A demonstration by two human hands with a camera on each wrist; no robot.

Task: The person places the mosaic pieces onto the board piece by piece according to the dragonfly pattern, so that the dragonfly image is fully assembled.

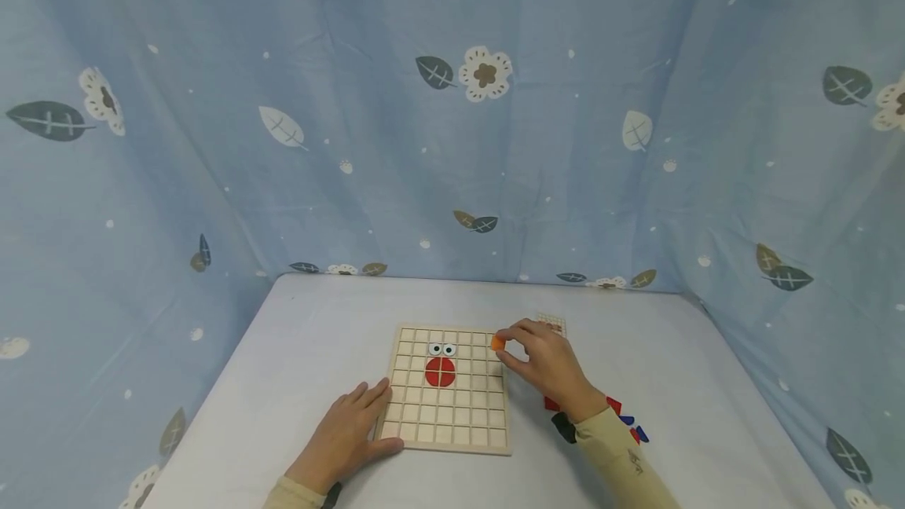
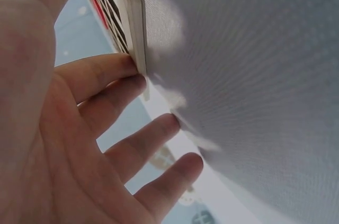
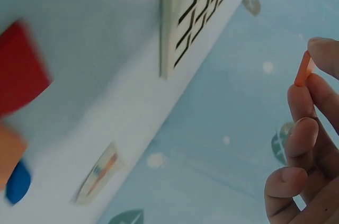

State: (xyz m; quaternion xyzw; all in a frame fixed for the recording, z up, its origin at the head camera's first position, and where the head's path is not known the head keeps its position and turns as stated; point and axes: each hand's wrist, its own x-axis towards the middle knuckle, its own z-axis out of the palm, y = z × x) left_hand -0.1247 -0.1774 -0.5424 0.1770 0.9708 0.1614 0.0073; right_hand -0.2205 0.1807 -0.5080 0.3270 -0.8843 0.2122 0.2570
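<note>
A square wooden grid board (image 1: pixel 445 415) lies on the white table. On it two eye tiles (image 1: pixel 442 349) sit above a red disc of quarter-round tiles (image 1: pixel 441 372). My right hand (image 1: pixel 547 360) pinches an orange tile (image 1: pixel 498 342) between thumb and fingers, over the board's upper right corner. The right wrist view shows that orange tile (image 3: pixel 303 69) edge-on, held at the fingertips. My left hand (image 1: pixel 346 432) rests at the board's lower left, thumb at the front edge. In the left wrist view its straight fingers (image 2: pixel 119 102) touch the board's rim (image 2: pixel 136 23).
Loose red, blue and dark pieces (image 1: pixel 564 426) lie right of the board, partly under my right forearm. A small patterned card (image 1: pixel 553 323) lies behind the right hand. Blue printed cloth (image 1: pixel 452 140) hangs round the table's back and sides.
</note>
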